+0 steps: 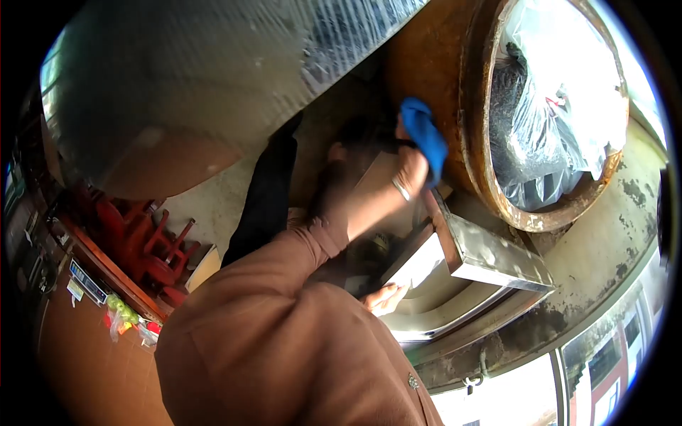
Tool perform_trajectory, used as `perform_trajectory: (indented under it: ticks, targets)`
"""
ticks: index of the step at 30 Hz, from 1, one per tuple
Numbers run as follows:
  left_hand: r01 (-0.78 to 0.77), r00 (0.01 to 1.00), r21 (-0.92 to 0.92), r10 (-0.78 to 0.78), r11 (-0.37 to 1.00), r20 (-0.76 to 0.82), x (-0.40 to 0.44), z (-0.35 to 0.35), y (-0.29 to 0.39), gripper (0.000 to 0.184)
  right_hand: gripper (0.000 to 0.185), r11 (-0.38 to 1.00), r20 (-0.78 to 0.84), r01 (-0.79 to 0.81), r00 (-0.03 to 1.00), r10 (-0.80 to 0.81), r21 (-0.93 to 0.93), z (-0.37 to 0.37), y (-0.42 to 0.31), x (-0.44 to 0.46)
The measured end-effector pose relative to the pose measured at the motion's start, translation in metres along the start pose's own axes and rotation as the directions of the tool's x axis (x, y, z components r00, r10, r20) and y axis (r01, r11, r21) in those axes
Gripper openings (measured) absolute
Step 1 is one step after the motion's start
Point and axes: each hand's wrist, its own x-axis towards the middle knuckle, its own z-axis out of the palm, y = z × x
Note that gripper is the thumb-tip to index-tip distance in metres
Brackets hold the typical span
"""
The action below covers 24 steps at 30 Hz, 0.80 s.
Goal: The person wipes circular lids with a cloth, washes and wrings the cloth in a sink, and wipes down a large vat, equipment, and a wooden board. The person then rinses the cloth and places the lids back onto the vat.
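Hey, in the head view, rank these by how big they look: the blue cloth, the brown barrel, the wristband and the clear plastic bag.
Largest to smallest, as they look:
1. Brown barrel
2. Clear plastic bag
3. Blue cloth
4. Wristband

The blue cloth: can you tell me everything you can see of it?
The blue cloth is bright and soft-looking, bunched into a narrow, curved bundle with darker folds; slight blur hides any finer detail. A hand with a pale band at its wrist holds it. It is beside a large, brown, round-mouthed vessel; whether they touch is unclear.
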Motion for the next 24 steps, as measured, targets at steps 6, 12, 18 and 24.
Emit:
perform_trajectory:
  ticks: [6,12,18,24]
  targets:
    - [-0.317,0.917,0.337,0.377,0.887,-0.130,0.020,0.021,0.068,0.070,0.047,0.985,-0.023,0.171,0.985,-0.171,-0.008,0.016,0.002,0.002]
    - [0.104,0.994,-0.516,-0.074,0.850,0.077,0.162,-0.045,0.035,0.048,0.046,0.973,-0.082,0.195,0.975,-0.205,-0.122,0.015,-0.008,0.003]
    - [0.152,0.988,-0.461,-0.121,0.874,0.097,0.142,-0.035,0.022,0.063,0.046,0.993,0.023,0.116,0.993,-0.115,-0.027,0.009,0.013,0.002]
    - [0.171,0.981,-0.337,-0.191,0.926,-0.028,0.071,0.003,0.037,0.045,0.045,0.971,0.049,0.205,0.978,-0.200,-0.126,0.002,-0.002,0.009]
